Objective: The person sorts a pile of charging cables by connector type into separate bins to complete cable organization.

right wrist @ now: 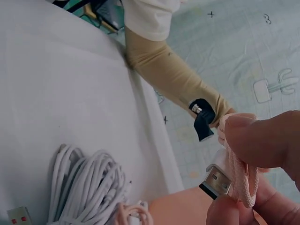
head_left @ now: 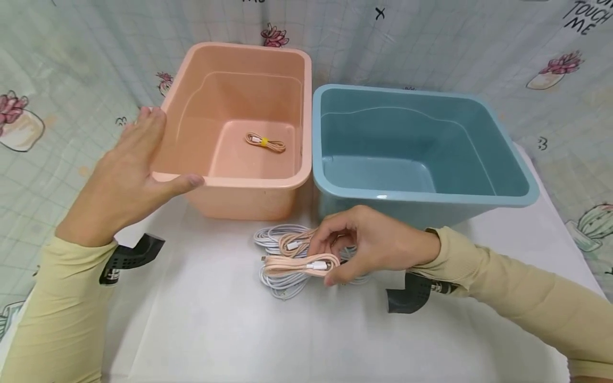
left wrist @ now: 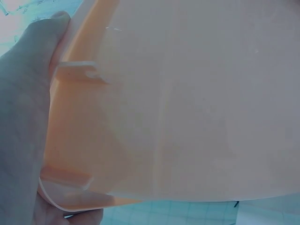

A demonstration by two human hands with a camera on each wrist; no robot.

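Observation:
My right hand (head_left: pixel 369 239) pinches a coiled peach USB cable (head_left: pixel 287 265) between thumb and fingers, just over a pile of cables. In the right wrist view the metal USB plug (right wrist: pixel 218 182) of this cable sticks out beside the fingers. Beneath it, white cables (head_left: pixel 284 287) lie bundled on the table, with another peach cable (head_left: pixel 293 244) among them. My left hand (head_left: pixel 126 175) rests on the near left corner of a peach bin (head_left: pixel 249 183), fingers stretched along its side and thumb on the front rim. Inside that bin lies one peach cable (head_left: pixel 273 144) with a yellow tie.
A blue bin (head_left: pixel 431 198) stands right of the peach one, their rims close together. Both are on a table covered with a white cloth (head_left: pixel 230 330). A patterned curtain (head_left: pixel 345 37) hangs behind and along the sides.

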